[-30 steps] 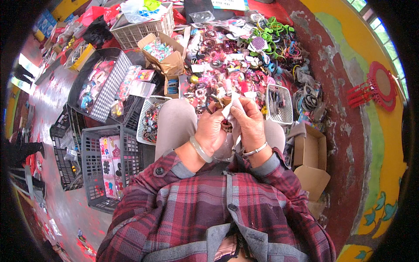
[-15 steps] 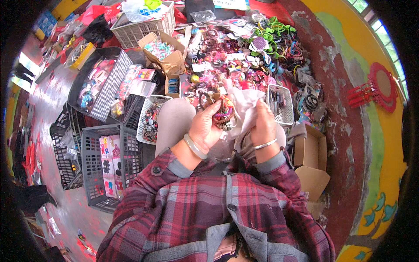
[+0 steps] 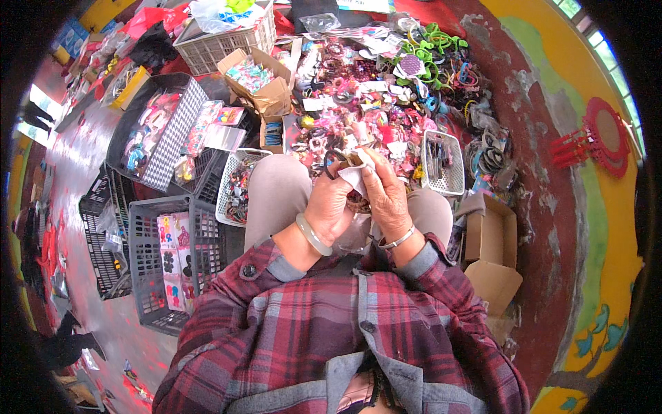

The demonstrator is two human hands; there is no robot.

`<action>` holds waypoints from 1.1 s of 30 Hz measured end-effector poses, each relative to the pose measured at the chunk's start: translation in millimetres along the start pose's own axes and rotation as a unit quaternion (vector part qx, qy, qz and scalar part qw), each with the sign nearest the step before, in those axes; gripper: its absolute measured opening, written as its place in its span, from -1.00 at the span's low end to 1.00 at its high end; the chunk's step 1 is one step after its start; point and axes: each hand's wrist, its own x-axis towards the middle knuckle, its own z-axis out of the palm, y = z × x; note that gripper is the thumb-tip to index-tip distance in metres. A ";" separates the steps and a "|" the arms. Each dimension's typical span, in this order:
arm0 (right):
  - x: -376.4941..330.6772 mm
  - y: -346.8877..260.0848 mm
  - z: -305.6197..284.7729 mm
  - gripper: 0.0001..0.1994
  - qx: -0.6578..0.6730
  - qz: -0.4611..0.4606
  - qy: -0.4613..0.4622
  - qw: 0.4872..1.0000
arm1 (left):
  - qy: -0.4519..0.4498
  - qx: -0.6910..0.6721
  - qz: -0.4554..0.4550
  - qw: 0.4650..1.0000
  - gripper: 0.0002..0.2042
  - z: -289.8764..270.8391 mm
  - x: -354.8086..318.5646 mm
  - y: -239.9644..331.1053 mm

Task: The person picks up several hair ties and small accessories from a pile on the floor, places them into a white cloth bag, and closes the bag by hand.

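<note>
Above my knees, my two hands are close together. My left hand point(image 3: 325, 210) is closed around a bunch of hair ties point(image 3: 329, 165); dark loops stick up past the thumb, and much of the bunch is hidden by the fingers. My right hand point(image 3: 390, 205) pinches a crumpled white cloth point(image 3: 354, 176) against the bunch; whether it is cloth or soft paper is hard to tell. Beyond the hands spreads a heap of hair accessories point(image 3: 358, 103), mostly pink and red, with green headbands point(image 3: 431, 52) at its far right.
White baskets stand left point(image 3: 225, 200) and right point(image 3: 448, 185) of my knees. A grey crate point(image 3: 141, 276) with carded items is at left, near a checkered box point(image 3: 172, 141). Cardboard boxes lie at right point(image 3: 500, 228) and far left of the heap point(image 3: 276, 100). A painted wall rises at right.
My right hand has moved left to meet my left hand. The white cloth, spread between the hands before, is now bunched up against the hair ties.
</note>
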 end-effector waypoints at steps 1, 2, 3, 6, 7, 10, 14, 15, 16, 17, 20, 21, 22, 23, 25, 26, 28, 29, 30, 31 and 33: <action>-1.7 -1.6 4.0 -0.74 0.062 0.056 0.012 0.996 | 0.006 0.013 -0.008 1.000 -0.83 -3.5 -0.4 1.4; -4.5 -6.6 7.1 -0.74 0.122 0.112 0.027 0.986 | 0.011 0.026 -0.018 0.999 -0.83 -6.3 -0.2 2.1; -5.2 -12.4 9.3 -0.74 0.181 0.168 0.041 0.968 | 0.003 0.029 -0.031 0.999 -0.82 -8.5 -0.1 3.2; -2.6 -21.5 9.5 -0.74 0.175 0.165 0.067 0.968 | -0.021 0.033 -0.046 0.998 -0.78 -8.5 0.3 5.7; -2.8 -20.6 7.8 -0.72 0.189 0.177 0.066 0.964 | -0.008 0.028 -0.037 0.999 -0.81 -8.3 1.4 3.9; 1.1 -21.2 2.2 -0.65 0.293 0.216 0.057 0.930 | -0.015 0.001 -0.026 1.000 -0.84 -10.5 4.8 4.3; 6.9 4.7 -24.7 -0.58 0.511 0.296 0.082 0.803 | -0.070 -0.046 -0.058 0.995 -0.79 -8.9 5.7 16.2; 8.6 5.2 -31.8 -0.59 0.518 0.285 0.087 0.802 | -0.062 -0.051 -0.059 0.995 -0.79 -8.4 6.0 17.8; 11.7 11.6 -38.4 -0.57 0.561 0.274 0.068 0.778 | -0.047 -0.057 -0.065 0.995 -0.79 -9.9 6.8 17.8; 12.4 11.7 -41.5 -0.57 0.537 0.284 0.083 0.790 | -0.029 -0.051 -0.055 0.997 -0.81 -9.5 6.7 17.1; 18.7 -11.4 -43.7 -0.60 0.498 0.273 0.074 0.820 | 0.003 -0.027 -0.036 0.999 -0.85 -7.6 6.1 13.3; 16.6 -14.0 -41.5 -0.63 0.437 0.276 0.050 0.855 | -0.001 -0.013 -0.037 0.999 -0.84 -7.8 5.8 12.3; 13.6 -15.7 -39.7 -0.66 0.373 0.278 0.025 0.885 | -0.006 0.000 -0.038 0.999 -0.84 -8.0 5.5 11.0; 11.6 -19.4 -36.2 -0.68 0.307 0.277 0.000 0.910 | 0.003 0.016 -0.024 1.000 -0.83 -7.1 5.4 9.1; 5.8 -14.2 -15.5 -0.79 0.210 0.217 0.008 0.953 | 0.022 0.048 0.005 0.999 -0.80 -5.4 5.8 2.5; 4.2 -16.5 -12.5 -0.81 0.201 0.219 0.020 0.955 | 0.053 0.054 0.020 0.997 -0.76 -2.7 4.9 0.9; 3.0 -18.4 -9.7 -0.86 0.187 0.217 0.046 0.957 | 0.056 0.049 0.021 0.997 -0.76 -3.9 3.6 0.0; 3.0 -18.8 -9.0 -0.87 0.184 0.211 0.058 0.958 | 0.057 0.048 0.023 0.997 -0.76 -4.1 3.1 -0.2; 3.1 -19.1 -8.3 -0.89 0.181 0.205 0.070 0.959 | 0.057 0.048 0.023 0.997 -0.77 -4.8 3.1 -0.5; 2.8 -17.7 -7.0 -0.91 0.169 0.200 0.076 0.962 | 0.058 0.049 0.023 0.997 -0.78 -5.9 3.2 -1.0; 2.8 -13.4 -5.8 -0.92 0.142 0.192 0.092 0.967 | 0.064 0.053 0.009 0.997 -0.80 -6.1 4.1 -1.5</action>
